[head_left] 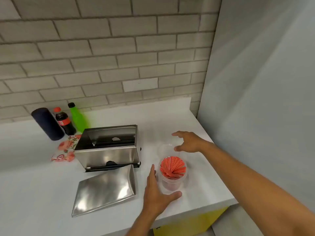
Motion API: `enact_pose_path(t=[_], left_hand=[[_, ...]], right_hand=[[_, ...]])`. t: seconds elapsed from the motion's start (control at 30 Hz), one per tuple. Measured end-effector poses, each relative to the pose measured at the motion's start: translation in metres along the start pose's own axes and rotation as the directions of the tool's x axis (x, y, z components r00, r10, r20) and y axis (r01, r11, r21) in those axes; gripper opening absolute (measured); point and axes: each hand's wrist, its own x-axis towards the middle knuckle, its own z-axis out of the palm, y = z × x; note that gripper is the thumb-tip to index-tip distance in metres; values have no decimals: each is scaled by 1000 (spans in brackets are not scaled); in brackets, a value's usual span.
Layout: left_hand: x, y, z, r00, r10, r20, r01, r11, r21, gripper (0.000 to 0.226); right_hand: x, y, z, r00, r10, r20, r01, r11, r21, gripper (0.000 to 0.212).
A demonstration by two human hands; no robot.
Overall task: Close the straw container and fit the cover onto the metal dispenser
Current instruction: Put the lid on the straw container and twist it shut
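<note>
A clear round straw container point(172, 174) full of red wrapped straws stands open near the counter's right front. My left hand point(157, 191) cups its left and front side, fingers apart. Its clear lid point(166, 148) lies flat on the counter just behind it. My right hand point(186, 142) hovers over the lid's right edge with spread fingers, holding nothing. The metal dispenser point(109, 149) sits open to the left, its inside dark. Its shiny metal cover point(105, 189) lies flat on the counter in front of it.
A dark blue cylinder point(47, 123), a cola bottle point(64, 121) and a green bottle point(77, 117) stand at the back left by the tiled wall. Floral napkins point(65, 149) lie left of the dispenser. A grey wall bounds the white counter point(196, 198) on the right.
</note>
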Motion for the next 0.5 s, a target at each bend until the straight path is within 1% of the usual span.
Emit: enact_pose_path(t=[0.17,0.2,0.3,0.5], left_hand=[[11,-4,12,998,63,-17,-64,998,-9,141],[12,-2,14,998,59,-14,-59,998,-16,138],[15,2,20,998,69,-14,-70,997,-45,128],[18,5,26,995,38,-89,-46,995,-90,112]], right_hand=[[42,1,17,998,25,65,-24,1000,-15,84],[50,1,20,996,26,80,-23,999,-30,86],[71,3,29,991,9,134,1,997,-76,94],[97,6,44,970,-48,237,102,970,-221,114]])
